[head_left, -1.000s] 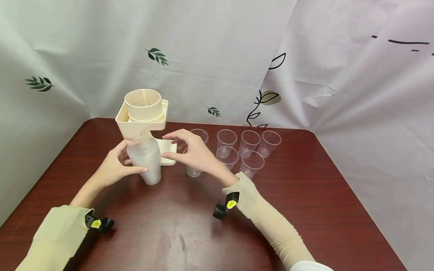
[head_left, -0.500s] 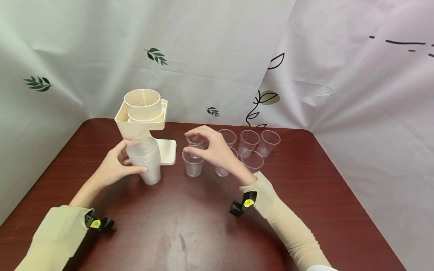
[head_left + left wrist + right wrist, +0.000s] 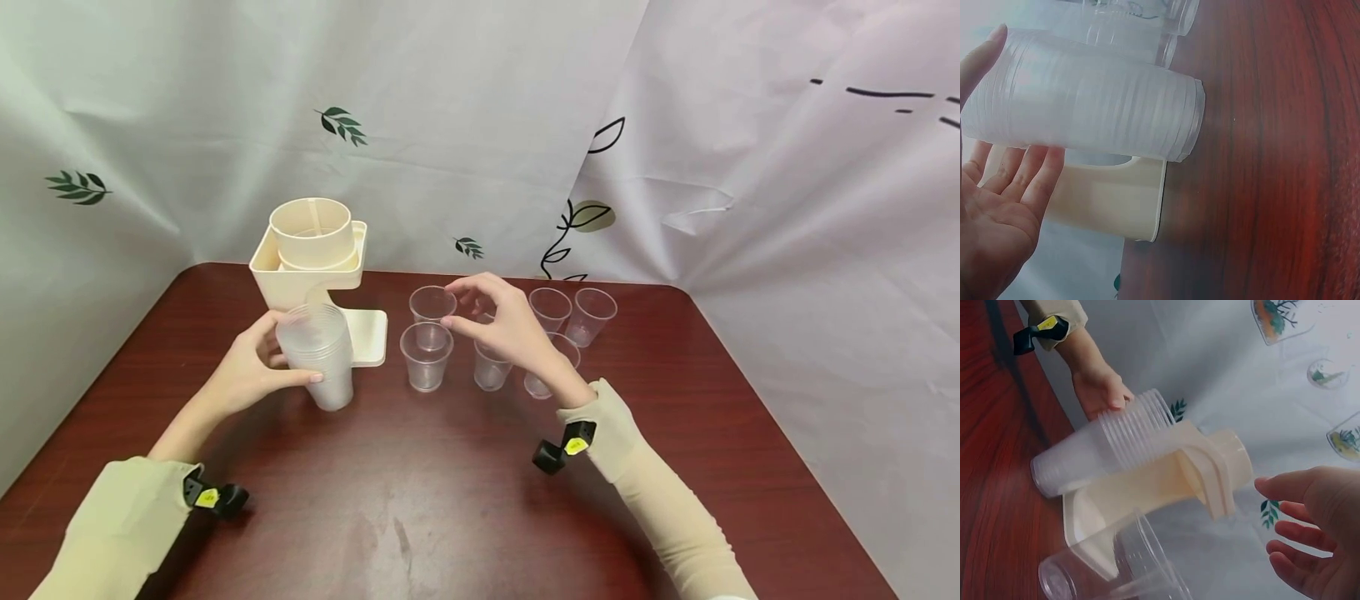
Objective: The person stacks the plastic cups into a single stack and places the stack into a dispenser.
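Observation:
My left hand [image 3: 243, 367] grips a tall stack of nested clear plastic cups [image 3: 330, 360], thumb on the near side and fingers on the far side. The stack stands in front of a cream plastic stand [image 3: 285, 287] with a round ring on its square top and a flat base plate. Over the single cups on the right, my right hand [image 3: 513, 333] hovers with fingers loosely bent and nothing between them, as the right wrist view also shows. Left of it are a front cup [image 3: 426, 367] and a rear cup [image 3: 432, 302]. It partly hides other cups.
Further right stand more single clear cups, among them a back cup [image 3: 550, 307] and a corner cup [image 3: 592, 315]. All are on a dark red wooden table [image 3: 435, 500]. A pale curtain [image 3: 465, 150] with leaf prints hangs close behind the table.
My right hand has moved right, away from beside the stack and past the left pair of single cups, uncovering them. My left hand still holds the stack in the same place.

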Motion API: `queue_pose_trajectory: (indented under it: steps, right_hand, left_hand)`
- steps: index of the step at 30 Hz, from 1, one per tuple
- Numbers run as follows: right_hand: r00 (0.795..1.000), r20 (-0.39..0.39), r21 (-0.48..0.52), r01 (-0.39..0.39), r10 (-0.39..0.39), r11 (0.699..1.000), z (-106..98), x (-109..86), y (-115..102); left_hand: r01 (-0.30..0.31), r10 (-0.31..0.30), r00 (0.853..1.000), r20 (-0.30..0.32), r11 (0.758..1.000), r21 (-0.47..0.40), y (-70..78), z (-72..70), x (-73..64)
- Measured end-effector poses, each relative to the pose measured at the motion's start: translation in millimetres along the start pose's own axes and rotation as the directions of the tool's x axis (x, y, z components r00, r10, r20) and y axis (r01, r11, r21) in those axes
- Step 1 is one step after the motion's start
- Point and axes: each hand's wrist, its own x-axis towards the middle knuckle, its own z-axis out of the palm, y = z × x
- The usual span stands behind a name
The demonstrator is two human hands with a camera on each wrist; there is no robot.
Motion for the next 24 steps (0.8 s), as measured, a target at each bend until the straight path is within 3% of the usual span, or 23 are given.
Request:
queue_pose_trajectory:
  steps: [18, 24]
  right_hand:
    - [0.992, -0.079, -0.05, -0.099, 0.095, 0.994, -29, -12.7, 17]
    - [0.989, -0.111, -0.068, -0.103, 0.095, 0.992, -36, -17.0, 25]
  left_hand:
    - [-0.024, 0.025, 1.0, 0.001, 1.0, -0.019, -1.4, 0.0, -0.1]
    - [-0.011, 0.011, 1.0, -0.002, 1.0, -0.003, -2.2, 0.1, -0.1]
